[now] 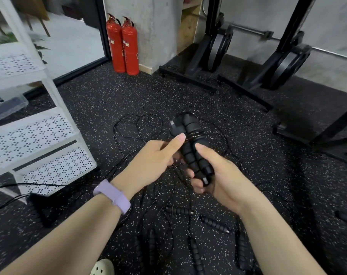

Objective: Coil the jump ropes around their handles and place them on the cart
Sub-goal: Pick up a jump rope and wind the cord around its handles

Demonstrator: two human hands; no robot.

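My right hand (218, 175) grips a pair of black ribbed jump-rope handles (190, 143) held side by side, pointing up and away. A few turns of thin black rope (194, 134) circle the handles near their upper part. My left hand (158, 153), with a lilac wristband, pinches the rope against the handles with its thumb. The loose rest of the rope (129, 126) trails in loops on the floor beyond. The white perforated cart (39, 133) stands to the left.
Several more black handles (214, 224) and tangled ropes lie on the speckled rubber floor below my hands. Two red fire extinguishers (123, 44) stand by the concrete pillar. Black weight racks (218, 54) fill the back right. A light shoe (103, 267) shows at the bottom.
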